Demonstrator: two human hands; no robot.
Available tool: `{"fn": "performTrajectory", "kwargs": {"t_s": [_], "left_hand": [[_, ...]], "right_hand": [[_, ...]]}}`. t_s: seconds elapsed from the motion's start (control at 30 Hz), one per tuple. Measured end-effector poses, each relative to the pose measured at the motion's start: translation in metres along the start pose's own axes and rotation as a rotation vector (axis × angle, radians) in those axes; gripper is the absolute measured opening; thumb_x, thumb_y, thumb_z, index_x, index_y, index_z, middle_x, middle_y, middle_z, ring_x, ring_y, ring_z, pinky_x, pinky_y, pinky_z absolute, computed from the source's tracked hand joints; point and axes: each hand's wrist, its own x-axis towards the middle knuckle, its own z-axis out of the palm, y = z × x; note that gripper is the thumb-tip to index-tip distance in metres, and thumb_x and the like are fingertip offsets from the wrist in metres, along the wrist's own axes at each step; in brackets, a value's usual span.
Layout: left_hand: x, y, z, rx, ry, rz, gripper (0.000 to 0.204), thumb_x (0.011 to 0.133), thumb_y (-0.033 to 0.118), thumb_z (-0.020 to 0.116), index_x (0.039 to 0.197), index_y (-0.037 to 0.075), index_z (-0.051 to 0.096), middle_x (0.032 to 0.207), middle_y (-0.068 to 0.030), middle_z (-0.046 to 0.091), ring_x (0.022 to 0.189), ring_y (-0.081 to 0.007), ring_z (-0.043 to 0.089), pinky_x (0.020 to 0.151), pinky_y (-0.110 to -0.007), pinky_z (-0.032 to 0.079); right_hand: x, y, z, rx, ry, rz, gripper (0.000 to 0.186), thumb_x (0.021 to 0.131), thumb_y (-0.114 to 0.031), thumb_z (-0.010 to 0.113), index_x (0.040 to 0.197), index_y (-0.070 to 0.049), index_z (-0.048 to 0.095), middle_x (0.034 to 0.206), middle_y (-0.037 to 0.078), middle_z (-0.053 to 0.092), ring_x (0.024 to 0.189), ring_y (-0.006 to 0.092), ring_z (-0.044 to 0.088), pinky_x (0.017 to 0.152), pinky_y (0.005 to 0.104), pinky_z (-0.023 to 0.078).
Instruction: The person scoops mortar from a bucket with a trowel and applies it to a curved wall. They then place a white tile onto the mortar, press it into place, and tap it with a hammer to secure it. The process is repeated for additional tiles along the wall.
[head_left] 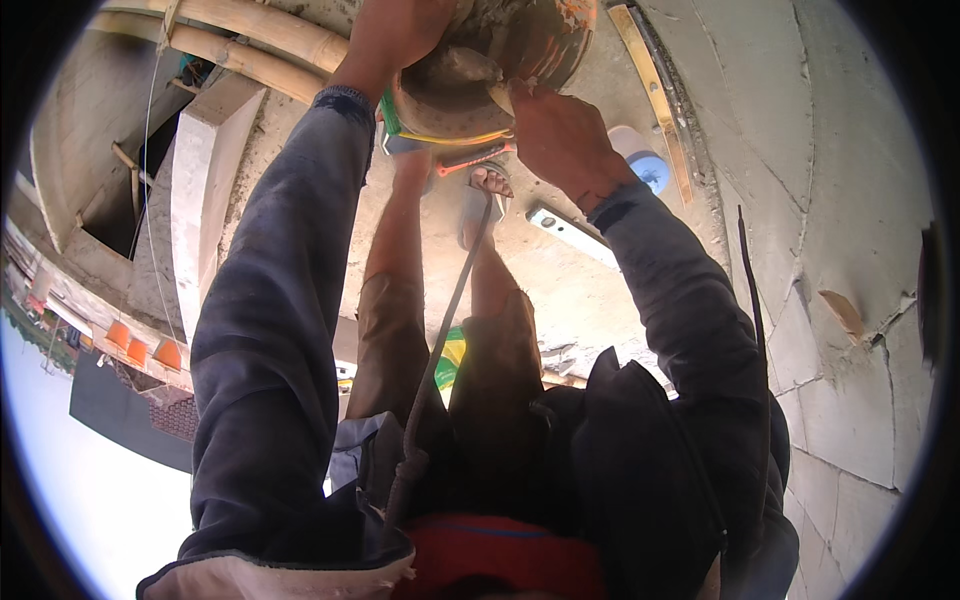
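Near the top centre is a round container (545,55) smeared with grey mortar. My right hand (560,140) is closed on the pale handle of a trowel (470,62), whose mortar-coated blade is inside the container. My left hand (405,30) is closed at the container's upper left, cut by the top edge; what it grips is hidden. An orange-handled tool (465,160) lies on the floor (640,290) beside my feet. A silver level (575,235) lies below my right hand, and a blue-and-white round item (645,170) is beside my right wrist.
Bamboo poles (240,65) cross the upper left beside a concrete ledge (200,170) and a dark opening. A yellow plank (650,70) lies at upper right along a pale block wall (830,400). A cord (450,330) hangs before my legs. Rooftops and sky show at far left.
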Motion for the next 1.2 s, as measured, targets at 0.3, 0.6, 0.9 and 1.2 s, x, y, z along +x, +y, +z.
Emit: {"fn": "performTrajectory", "kwargs": {"t_s": [0.3, 0.6, 0.9, 1.2], "left_hand": [[-0.024, 0.018, 0.002, -0.127, 0.07, -0.045, 0.051, 0.11, 0.045, 0.055, 0.104, -0.003, 0.069, 0.094, -0.0351, 0.068, 0.095, -0.0546, 0.068, 0.079, -0.057, 0.051], [-0.11, -0.007, -0.004, -0.369, 0.084, -0.425, 0.065, 0.11, 0.06, 0.054, 0.101, -0.002, 0.071, 0.072, -0.0153, 0.066, 0.07, -0.0273, 0.068, 0.07, -0.044, 0.053], [-0.276, -0.057, -0.068, -0.474, 0.16, -0.696, 0.064, 0.107, 0.058, 0.063, 0.095, -0.004, 0.068, 0.072, -0.0102, 0.061, 0.071, -0.0155, 0.058, 0.068, -0.039, 0.051], [-0.377, -0.183, -0.086, -0.383, 0.246, -0.735, 0.061, 0.106, 0.055, 0.067, 0.088, -0.002, 0.06, 0.069, -0.0094, 0.051, 0.068, -0.0149, 0.048, 0.063, -0.039, 0.046]], "right_hand": [[0.012, 0.043, 0.027, 0.068, -0.01, 0.289, 0.046, 0.098, -0.023, 0.069, 0.139, -0.004, 0.063, 0.116, 0.02, 0.074, 0.102, 0.0424, 0.075, 0.088, 0.0521, 0.061], [-0.065, 0.073, -0.021, 0.111, -0.109, 0.229, 0.043, 0.093, -0.022, 0.073, 0.128, -0.006, 0.053, 0.104, 0.025, 0.074, 0.098, 0.0464, 0.074, 0.088, 0.0559, 0.058], [-0.078, -0.005, 0.023, 0.141, -0.157, -0.066, 0.045, 0.088, -0.034, 0.076, 0.123, -0.007, 0.067, 0.1, 0.023, 0.076, 0.097, 0.0446, 0.074, 0.084, 0.0537, 0.058], [-0.014, -0.162, 0.114, 0.019, -0.359, -0.105, 0.05, 0.089, -0.04, 0.072, 0.129, -0.01, 0.064, 0.101, 0.026, 0.077, 0.1, 0.0463, 0.074, 0.089, 0.0571, 0.057]]}}
